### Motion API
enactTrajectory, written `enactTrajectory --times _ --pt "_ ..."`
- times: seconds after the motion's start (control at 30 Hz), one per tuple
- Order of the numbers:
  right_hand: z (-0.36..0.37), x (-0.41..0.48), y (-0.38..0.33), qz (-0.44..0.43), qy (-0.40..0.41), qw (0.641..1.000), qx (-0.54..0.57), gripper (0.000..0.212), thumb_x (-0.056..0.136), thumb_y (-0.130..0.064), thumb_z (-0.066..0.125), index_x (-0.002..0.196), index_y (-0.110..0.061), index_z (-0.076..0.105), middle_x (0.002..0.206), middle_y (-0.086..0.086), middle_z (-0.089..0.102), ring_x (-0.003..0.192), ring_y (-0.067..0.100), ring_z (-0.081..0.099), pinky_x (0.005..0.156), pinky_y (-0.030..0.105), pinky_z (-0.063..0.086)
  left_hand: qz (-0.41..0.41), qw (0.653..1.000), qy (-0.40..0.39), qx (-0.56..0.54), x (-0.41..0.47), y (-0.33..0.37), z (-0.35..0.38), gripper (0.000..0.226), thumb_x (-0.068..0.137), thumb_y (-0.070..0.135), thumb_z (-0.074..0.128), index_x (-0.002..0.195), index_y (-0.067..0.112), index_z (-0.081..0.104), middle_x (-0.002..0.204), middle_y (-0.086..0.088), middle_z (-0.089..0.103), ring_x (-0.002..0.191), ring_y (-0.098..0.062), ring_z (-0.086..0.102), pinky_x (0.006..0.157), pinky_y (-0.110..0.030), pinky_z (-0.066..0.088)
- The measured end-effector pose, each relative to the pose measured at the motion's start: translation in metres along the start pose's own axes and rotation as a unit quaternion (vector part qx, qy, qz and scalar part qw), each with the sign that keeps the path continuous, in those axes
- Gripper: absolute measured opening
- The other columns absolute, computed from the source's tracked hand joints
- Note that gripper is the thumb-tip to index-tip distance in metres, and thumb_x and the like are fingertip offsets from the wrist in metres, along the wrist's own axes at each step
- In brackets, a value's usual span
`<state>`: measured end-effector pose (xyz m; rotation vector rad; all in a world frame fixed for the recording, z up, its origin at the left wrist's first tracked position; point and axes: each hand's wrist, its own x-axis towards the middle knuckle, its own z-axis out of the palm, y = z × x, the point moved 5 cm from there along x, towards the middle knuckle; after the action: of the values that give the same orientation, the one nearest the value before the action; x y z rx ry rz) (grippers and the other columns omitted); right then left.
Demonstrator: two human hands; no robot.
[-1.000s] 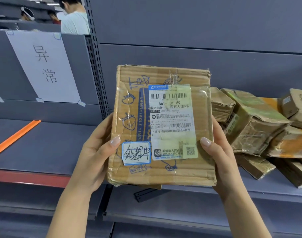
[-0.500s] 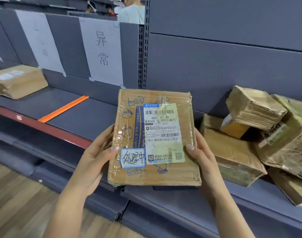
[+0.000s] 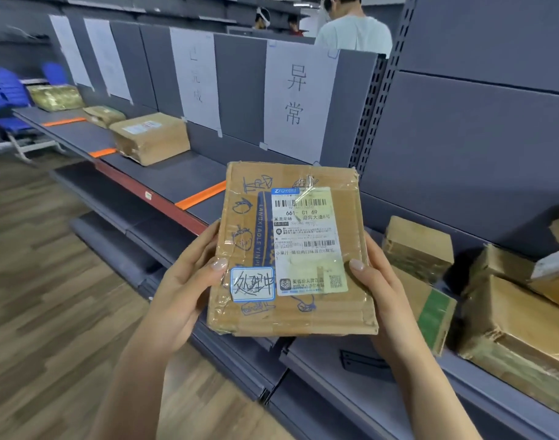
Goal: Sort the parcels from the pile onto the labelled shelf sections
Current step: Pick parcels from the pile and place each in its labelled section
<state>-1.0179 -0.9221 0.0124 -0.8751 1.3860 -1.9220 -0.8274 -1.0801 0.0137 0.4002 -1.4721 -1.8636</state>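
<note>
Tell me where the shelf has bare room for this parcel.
Bare shelf lies between the taped box and the nearest orange strip, and more beyond that strip below the nearest sign, behind the held parcel. The right is crowded: the parcel pile sits there.

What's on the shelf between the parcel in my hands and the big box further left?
Head view: just bare shelf and one orange divider strip.
</note>
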Motion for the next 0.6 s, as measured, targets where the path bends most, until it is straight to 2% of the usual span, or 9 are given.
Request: enactTrajectory --times 0.03,0.1,0.17,0.27,0.33,0.37,0.43,0.47,0.6 --pt "0.013 0.006 0.004 0.002 -0.010 1.000 -0.006 0.063 0.081 -0.025 0.062 0.142 -0.030 0.050 0.135 -0.002 0.064 0.117 0.019 0.065 0.085 0.030 0.057 0.006 1.000 0.003 0.002 0.000 0.004 -0.011 0.083 0.056 0.053 0.088 0.132 0.036 0.058 0.136 0.000 0.060 0.127 -0.022 0.055 0.100 -0.038 0.050" --pt "0.042 0.018 0.012 0.007 -0.030 0.999 -0.014 0.063 0.081 -0.027 0.064 0.142 -0.031 0.050 0.134 -0.003 0.064 0.119 0.021 0.064 0.095 0.038 0.055 0.017 1.000 0.021 -0.008 -0.001 0.013 -0.037 0.075 0.054 0.053 0.088 0.125 0.040 0.064 0.133 0.003 0.062 0.122 -0.016 0.059 0.092 -0.029 0.053" --pt "0.070 0.030 0.023 0.015 -0.043 0.999 -0.015 0.059 0.082 -0.027 0.061 0.140 -0.032 0.051 0.131 -0.004 0.066 0.118 0.020 0.064 0.094 0.034 0.056 0.023 0.999 0.040 -0.023 -0.002 0.020 -0.064 0.072 0.052 0.052 0.090 0.120 0.039 0.068 0.129 0.004 0.065 0.116 -0.013 0.063 0.085 -0.023 0.054" --pt "0.116 0.052 0.040 0.032 -0.070 0.997 -0.014 0.056 0.084 -0.028 0.059 0.139 -0.032 0.052 0.130 -0.003 0.066 0.117 0.019 0.065 0.089 0.028 0.056 0.026 0.996 0.077 -0.021 0.000 0.030 -0.110 0.073 0.057 0.046 0.089 0.125 0.032 0.065 0.127 0.003 0.066 0.114 -0.012 0.064 0.081 -0.020 0.054" --pt "0.150 0.069 0.051 0.039 -0.085 0.996 -0.013 0.056 0.084 -0.028 0.059 0.139 -0.031 0.052 0.132 -0.003 0.065 0.120 0.020 0.063 0.095 0.035 0.055 0.025 0.995 0.100 -0.008 0.005 0.035 -0.145 0.061 0.077 0.031 0.072 0.135 0.028 0.056 0.131 0.003 0.064 0.121 -0.016 0.060 0.087 -0.024 0.053" --pt "0.167 0.078 0.056 0.040 -0.089 0.995 -0.013 0.056 0.084 -0.028 0.059 0.140 -0.029 0.053 0.133 -0.002 0.065 0.121 0.021 0.062 0.099 0.037 0.052 0.023 0.994 0.109 -0.004 0.007 0.036 -0.164 0.057 0.081 0.024 0.060 0.138 0.026 0.052 0.132 0.002 0.063 0.124 -0.019 0.058 0.093 -0.029 0.052" --pt "0.203 0.094 0.068 0.045 -0.098 0.994 -0.010 0.057 0.082 -0.029 0.062 0.139 -0.027 0.054 0.133 -0.002 0.065 0.123 0.021 0.061 0.103 0.040 0.048 0.021 0.993 0.116 0.004 0.010 0.042 -0.197 0.057 0.084 0.018 0.050 0.141 0.024 0.049 0.136 -0.003 0.060 0.128 -0.024 0.055 0.103 -0.040 0.047" --pt "0.221 0.102 0.074 0.046 -0.103 0.994 -0.010 0.059 0.080 -0.031 0.065 0.137 -0.027 0.055 0.133 -0.002 0.065 0.123 0.021 0.061 0.103 0.040 0.048 0.027 0.992 0.118 0.017 0.011 0.048 -0.213 0.055 0.088 0.015 0.049 0.143 0.023 0.048 0.137 -0.004 0.059 0.128 -0.025 0.054 0.104 -0.041 0.046" --pt "0.279 0.124 0.094 0.049 -0.122 0.991 -0.003 0.055 0.080 -0.029 0.063 0.135 -0.027 0.057 0.130 -0.003 0.067 0.121 0.020 0.062 0.100 0.037 0.052 0.047 0.987 0.149 0.033 0.016 0.067 -0.265 0.049 0.094 0.007 0.041 0.140 0.020 0.050 0.131 -0.002 0.063 0.121 -0.018 0.060 0.087 -0.025 0.054"
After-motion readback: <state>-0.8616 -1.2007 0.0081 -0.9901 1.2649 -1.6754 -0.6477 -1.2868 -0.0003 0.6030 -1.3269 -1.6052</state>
